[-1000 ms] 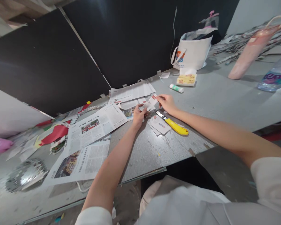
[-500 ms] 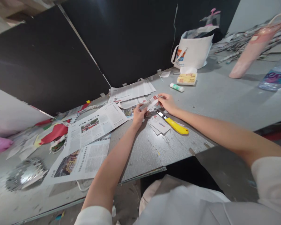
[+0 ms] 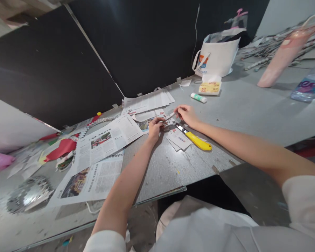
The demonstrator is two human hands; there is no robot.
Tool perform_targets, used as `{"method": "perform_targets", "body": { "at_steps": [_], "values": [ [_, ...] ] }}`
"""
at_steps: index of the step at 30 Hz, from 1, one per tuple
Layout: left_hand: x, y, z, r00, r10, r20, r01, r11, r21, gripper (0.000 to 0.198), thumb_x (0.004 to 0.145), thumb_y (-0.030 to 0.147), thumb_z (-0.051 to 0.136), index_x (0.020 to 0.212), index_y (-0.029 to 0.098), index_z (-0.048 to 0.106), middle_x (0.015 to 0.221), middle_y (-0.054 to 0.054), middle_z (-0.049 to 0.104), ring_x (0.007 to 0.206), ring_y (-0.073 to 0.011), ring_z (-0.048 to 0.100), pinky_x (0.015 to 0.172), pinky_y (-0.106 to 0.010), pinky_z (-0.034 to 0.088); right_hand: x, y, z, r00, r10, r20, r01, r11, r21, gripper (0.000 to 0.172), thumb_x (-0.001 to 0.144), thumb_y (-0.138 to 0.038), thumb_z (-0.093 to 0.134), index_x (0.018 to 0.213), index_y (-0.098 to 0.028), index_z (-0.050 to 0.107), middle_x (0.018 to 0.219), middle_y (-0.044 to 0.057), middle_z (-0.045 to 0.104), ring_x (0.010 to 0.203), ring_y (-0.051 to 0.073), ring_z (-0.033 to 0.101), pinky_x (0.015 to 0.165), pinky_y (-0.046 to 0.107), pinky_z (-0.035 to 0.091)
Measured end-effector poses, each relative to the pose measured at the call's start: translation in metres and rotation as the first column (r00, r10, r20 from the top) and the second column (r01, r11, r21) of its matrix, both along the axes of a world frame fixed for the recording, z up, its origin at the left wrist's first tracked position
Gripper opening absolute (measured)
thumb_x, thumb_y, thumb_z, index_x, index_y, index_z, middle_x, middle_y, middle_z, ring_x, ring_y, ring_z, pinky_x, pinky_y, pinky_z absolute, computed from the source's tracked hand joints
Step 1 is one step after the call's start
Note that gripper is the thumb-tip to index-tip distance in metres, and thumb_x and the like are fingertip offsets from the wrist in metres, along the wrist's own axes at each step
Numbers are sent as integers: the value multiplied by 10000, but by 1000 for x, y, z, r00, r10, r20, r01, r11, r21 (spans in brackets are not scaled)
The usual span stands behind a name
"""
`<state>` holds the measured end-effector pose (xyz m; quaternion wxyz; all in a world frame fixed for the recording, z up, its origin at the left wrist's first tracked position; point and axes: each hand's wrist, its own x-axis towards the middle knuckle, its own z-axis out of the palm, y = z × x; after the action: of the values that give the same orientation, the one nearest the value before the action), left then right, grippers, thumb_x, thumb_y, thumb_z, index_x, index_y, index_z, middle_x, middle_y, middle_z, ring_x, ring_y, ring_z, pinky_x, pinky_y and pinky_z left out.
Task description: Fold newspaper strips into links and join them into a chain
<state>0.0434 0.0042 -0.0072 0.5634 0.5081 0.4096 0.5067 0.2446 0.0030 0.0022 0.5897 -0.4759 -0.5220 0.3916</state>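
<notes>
Between my two hands stretches a narrow strip of newspaper (image 3: pixel 169 116), seen nearly edge-on. My left hand (image 3: pixel 155 127) pinches its left end, and my right hand (image 3: pixel 187 114) pinches the other end with thumb and fingers. Just below them, a yellow utility knife (image 3: pixel 198 140) lies on the table with its blade toward my hands. Several cut newspaper pieces (image 3: pixel 180 139) lie under and beside the blade. Left of my left hand, larger newspaper sheets (image 3: pixel 120 131) overlap on the table, some bearing colour photos.
Beyond my right hand are a glue stick (image 3: pixel 198 97), a tissue pack (image 3: pixel 210 87) and a white bag (image 3: pixel 217 56). A pink bottle (image 3: pixel 280 59) and a clear plastic bottle (image 3: pixel 308 85) stand at right. Red paper (image 3: pixel 61 149) and a silvery round object (image 3: pixel 30 194) lie at left.
The newspaper strip has turned from showing its printed face to nearly edge-on. Both hands have shifted only slightly and still grip its ends.
</notes>
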Motion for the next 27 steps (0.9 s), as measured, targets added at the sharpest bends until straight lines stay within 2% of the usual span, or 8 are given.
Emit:
{"method": "perform_targets", "body": {
  "at_steps": [13,17,20,22,24,27],
  "values": [
    [-1,-1,-1,999,-23,-46,24,1000,17,170,661,160,652,827,181,684,720,-39,697,586,-125,535,580,-248,450,0,0,-1,1000,-8,-4,8,1000,-5,141,883,-249,602,824,-198,720,610,7,647,454,130,449,453,264,311],
    [-4,-4,2,998,-66,8,65,997,28,182,727,255,691,893,182,706,725,-58,707,591,-144,557,602,-272,474,1,1,-1,1000,-9,-2,9,1000,-6,143,889,-248,596,819,-195,708,599,-1,636,443,125,446,451,263,309],
    [-6,-6,6,991,-122,59,121,992,22,342,884,482,625,1041,195,724,785,-101,737,682,-212,640,664,-336,527,2,-1,-1,999,31,41,-31,999,7,146,883,-235,585,809,-198,706,600,-2,644,451,122,464,462,258,328],
    [-7,-6,8,989,-140,48,141,990,-10,525,950,662,511,1031,190,725,815,-138,749,713,-241,657,686,-373,540,1,-3,-1,992,89,84,-92,995,37,150,871,-224,577,804,-201,708,612,-1,657,463,121,479,476,254,345],
    [-8,-5,9,987,-158,30,159,987,-33,696,958,790,403,985,179,733,830,-169,757,706,-250,655,684,-389,546,-1,-7,0,983,140,116,-149,987,67,154,862,-216,568,811,-205,712,626,-2,664,469,119,486,485,253,356],
    [-10,-4,8,985,-169,19,169,985,-33,858,949,871,289,1037,168,772,907,-181,777,760,-264,695,682,-384,562,-4,-11,1,979,157,134,-168,982,82,155,874,-230,559,830,-217,706,645,-6,667,476,121,488,489,255,362]
  ]
}}
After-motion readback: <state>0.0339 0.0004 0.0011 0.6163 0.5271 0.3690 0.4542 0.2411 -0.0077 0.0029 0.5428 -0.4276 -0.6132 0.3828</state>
